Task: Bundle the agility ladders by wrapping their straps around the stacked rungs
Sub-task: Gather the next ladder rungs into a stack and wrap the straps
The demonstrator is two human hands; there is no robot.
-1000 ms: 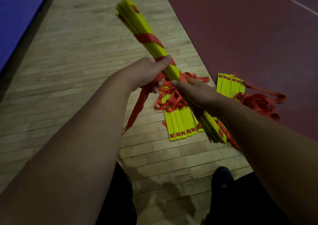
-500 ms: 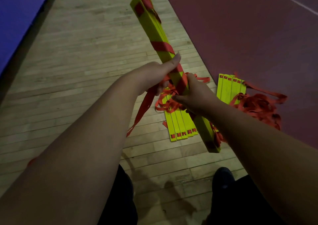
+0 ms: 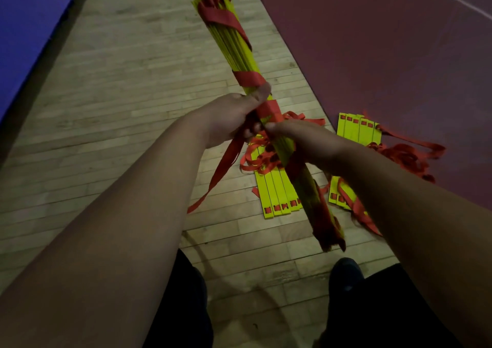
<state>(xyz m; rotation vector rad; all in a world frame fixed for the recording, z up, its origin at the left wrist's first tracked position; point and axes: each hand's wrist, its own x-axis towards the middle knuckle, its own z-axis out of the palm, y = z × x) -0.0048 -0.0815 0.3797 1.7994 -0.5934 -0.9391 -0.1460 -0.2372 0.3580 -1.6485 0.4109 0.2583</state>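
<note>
In the head view, the left hand [image 3: 231,118] curls round the middle of a stack of yellow rungs [image 3: 239,52] held slanting above the wooden floor [image 3: 119,102]. Its thumb lies by the red strap [image 3: 250,78] wound round the stack, and the right hand [image 3: 306,142] grips the stack just below, touching the left. A loose strap tail [image 3: 221,169] hangs from the left hand; one agility ladder [image 3: 277,196] lies flat under the stack and another [image 3: 356,132] at the edge of the maroon mat [image 3: 386,54].

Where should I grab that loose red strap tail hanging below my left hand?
Probably a pinch grip high on the strap tail, just below the left hand, coming from underneath the rung bundle: it hangs flat there, while its lower end dangles slack.
</note>
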